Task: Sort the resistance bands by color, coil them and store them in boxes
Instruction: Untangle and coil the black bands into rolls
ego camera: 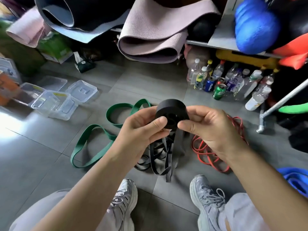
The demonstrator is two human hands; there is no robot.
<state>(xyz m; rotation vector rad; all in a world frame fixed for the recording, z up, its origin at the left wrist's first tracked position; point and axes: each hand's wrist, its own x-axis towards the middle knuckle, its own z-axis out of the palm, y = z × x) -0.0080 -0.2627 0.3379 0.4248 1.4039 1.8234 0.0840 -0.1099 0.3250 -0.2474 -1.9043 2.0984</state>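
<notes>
A tightly rolled coil of black resistance band (171,108) is held up between both hands at the centre of the view. My left hand (141,130) grips its left side with the thumb on the coil's face. My right hand (208,130) pinches its right side. The band's loose tail hangs down to a heap of black bands (158,157) on the floor. A green band (100,140) lies looped on the tiles to the left. Red bands (208,152) lie tangled to the right, and a blue band (295,179) sits at the right edge. Clear plastic boxes (53,105) stand at the left.
Rolled yoga mats (150,35) hang off a shelf at the back. Several bottles and cans (225,80) stand on the floor at the right by a metal rack leg (263,120). My two grey sneakers (206,197) are at the bottom.
</notes>
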